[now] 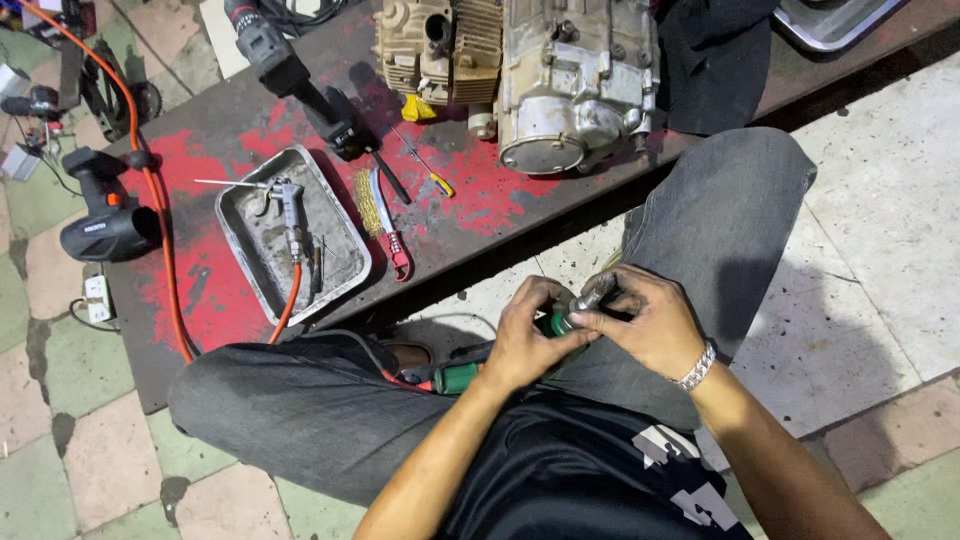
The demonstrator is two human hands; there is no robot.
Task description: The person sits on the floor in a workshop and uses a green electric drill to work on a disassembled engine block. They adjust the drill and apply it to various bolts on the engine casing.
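Both hands meet over our lap, forearms angled in from the lower edge of the view. Our left hand [525,345] curls its fingers around a green-handled tool [556,322], knuckles up and thumb tucked toward the body. Our right hand [650,325], with a metal bracelet [697,368] at the wrist, bends inward and pinches a small grey metal part [592,294] at the tool's upper end between thumb and fingertips. The two hands touch around it, just above the knee of our grey trousers [720,210]. Whether the part is fixed to the tool we cannot tell. A second green handle [458,378] lies on our thigh just below the left wrist. Ahead, on the red-stained board [470,190], sit a metal tray [345,265] with an air blow gun [288,210], a wire brush [372,205] and an engine block [570,80].
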